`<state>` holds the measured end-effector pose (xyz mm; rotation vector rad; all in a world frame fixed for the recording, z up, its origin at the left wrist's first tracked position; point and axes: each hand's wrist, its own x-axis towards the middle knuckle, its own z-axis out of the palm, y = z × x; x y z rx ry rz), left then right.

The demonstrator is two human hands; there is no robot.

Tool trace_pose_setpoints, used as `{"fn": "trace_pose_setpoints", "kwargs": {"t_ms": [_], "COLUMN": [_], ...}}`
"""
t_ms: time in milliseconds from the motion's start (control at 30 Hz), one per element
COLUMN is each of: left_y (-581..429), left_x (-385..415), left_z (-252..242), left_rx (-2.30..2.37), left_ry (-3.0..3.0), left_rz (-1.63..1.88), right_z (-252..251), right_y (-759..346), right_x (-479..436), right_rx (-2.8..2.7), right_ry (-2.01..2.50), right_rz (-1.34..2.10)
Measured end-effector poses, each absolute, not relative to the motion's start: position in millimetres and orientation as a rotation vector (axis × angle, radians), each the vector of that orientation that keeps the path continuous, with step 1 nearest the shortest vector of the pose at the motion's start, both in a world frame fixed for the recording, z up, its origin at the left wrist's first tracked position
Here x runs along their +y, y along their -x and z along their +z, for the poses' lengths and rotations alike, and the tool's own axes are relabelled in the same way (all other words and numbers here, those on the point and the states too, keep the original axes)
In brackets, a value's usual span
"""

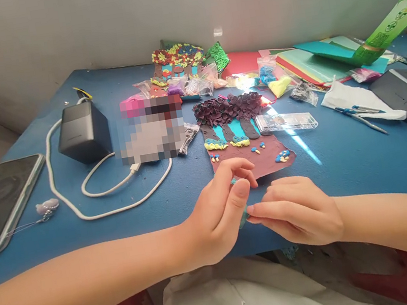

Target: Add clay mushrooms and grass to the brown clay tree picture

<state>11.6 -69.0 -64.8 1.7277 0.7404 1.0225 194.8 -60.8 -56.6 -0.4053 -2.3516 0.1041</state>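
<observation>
My left hand (223, 214) is in front of the clay picture, its fingers curled forward and its thumb near them. Some teal material (243, 217), soft clay or thin wrap, shows below the thumb, with a bit more above it. My right hand (300, 212) faces it, thumb and forefinger pinched at the teal material's edge; its other fingers are folded. Most of the teal material is hidden by the hands. Just beyond, the clay picture (243, 156) lies flat, with dark purple foliage, brown trunks, teal gaps, yellow-and-blue trim and small blue-capped mushrooms.
A clear plastic box (287, 122) touches the picture's right side. Scissors (362, 117) lie on white paper at right. Bags of coloured clay (193, 87) and another clay picture (176, 56) are behind. Left are a black power block (82, 133), white cable (77, 208) and phone (1, 205).
</observation>
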Motion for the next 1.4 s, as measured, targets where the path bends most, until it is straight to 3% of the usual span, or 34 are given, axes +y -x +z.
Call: {"fn": "trace_pose_setpoints", "kwargs": {"t_ms": [400, 700, 1167, 1400], "left_y": [-3, 11, 11, 10], "left_x": [-56, -52, -57, -57], "left_z": [-63, -67, -60, -64], "left_rx": [0.637, 0.604, 0.660, 0.682], "left_ry": [-2.252, -2.906, -3.002, -3.004], "left_rz": [1.076, 1.333, 1.058, 0.999], "right_z": [-51, -44, -48, -54], "right_y": [-206, -213, -211, -210], "right_x": [-52, -46, -44, -44], "right_rx": [-2.342, -2.320, -2.348, -2.331], "right_ry": [0.358, 0.541, 0.534, 0.521], "right_rz": [0.105, -0.189, -0.011, -0.098]}}
